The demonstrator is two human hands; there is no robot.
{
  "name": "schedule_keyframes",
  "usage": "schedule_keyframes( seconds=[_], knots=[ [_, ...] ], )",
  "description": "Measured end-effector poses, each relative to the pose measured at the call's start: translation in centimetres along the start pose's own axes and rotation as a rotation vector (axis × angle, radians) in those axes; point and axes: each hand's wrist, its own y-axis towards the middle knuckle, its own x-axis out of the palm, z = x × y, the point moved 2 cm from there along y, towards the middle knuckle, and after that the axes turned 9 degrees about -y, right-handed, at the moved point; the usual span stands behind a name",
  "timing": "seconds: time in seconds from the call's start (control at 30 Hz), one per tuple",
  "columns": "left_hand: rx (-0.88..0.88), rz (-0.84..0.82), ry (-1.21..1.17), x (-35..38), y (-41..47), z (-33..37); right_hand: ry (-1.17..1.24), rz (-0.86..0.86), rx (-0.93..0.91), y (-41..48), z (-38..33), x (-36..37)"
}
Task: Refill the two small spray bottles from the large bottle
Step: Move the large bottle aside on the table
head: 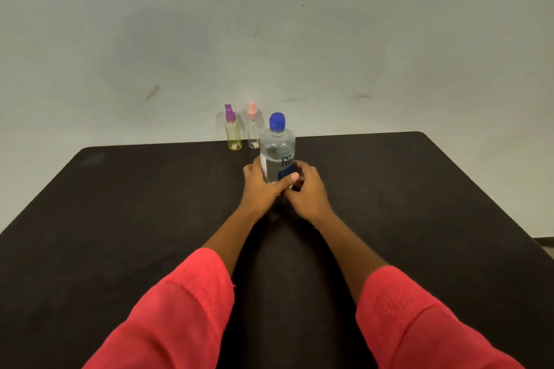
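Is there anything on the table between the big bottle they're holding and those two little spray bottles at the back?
No. In the head view, only bare black table separates the large bottle from the purple-topped spray bottle and pink-topped spray bottle.

Large bottle (277, 156) in my hands: clear smooth plastic, glossy, paper-like label with blue panel; cap (277, 121) blue plastic, ribbed look, blurred. Yellow-tinted spray bottle (233, 136) at far edge of tabletop: translucent plastic, purple plastic sprayer, slight sheen. Clear spray bottle (253, 133) just beside it: transparent plastic, pale pink plastic sprayer. Tabletop (120, 219): dark, matt, faintly grainy, material unclear. My sleeves (186, 308): red cloth, woven texture, matt. Wall (269, 24) behind: pale, matt, scuffed.
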Motion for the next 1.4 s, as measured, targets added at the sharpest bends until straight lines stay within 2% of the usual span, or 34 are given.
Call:
schedule_keyframes(
  seconds=[0.2, 0.47, 0.67, 0.83, 0.9, 0.97, 1.23, 1.4],
  knots=[
    [0.031, 0.158, -0.104, -4.6, -5.7, -0.2, 0.012, -0.113, -0.088, -5.2, -2.6, 3.1],
    [0.129, 0.406, -0.108, -9.6, -11.2, 0.6, 0.027, -0.210, -0.199, -9.1, -5.8, 7.7],
    [0.192, 0.609, -0.104, -10.7, -13.6, 1.5, -0.003, -0.242, -0.221, -10.5, -7.1, 9.4],
    [0.246, 0.755, -0.063, -10.8, -14.5, 2.0, 0.052, -0.366, -0.230, -10.8, -7.0, 9.5],
    [0.261, 0.785, -0.041, -10.8, -14.4, 1.9, 0.156, -0.307, -0.176, -10.0, -6.6, 9.1],
    [0.278, 0.796, -0.027, -10.7, -14.1, 1.8, 0.238, -0.168, -0.067, -8.5, -6.1, 8.6],
    [0.326, 0.820, -0.031, -10.4, -13.9, 1.8, 0.110, 0.187, 0.116, -1.0, -5.2, 8.3],
    [0.348, 0.849, 0.001, -10.4, -12.9, 1.6, 0.110, 0.266, 0.206, 4.4, -5.1, 8.6]
  ],
)
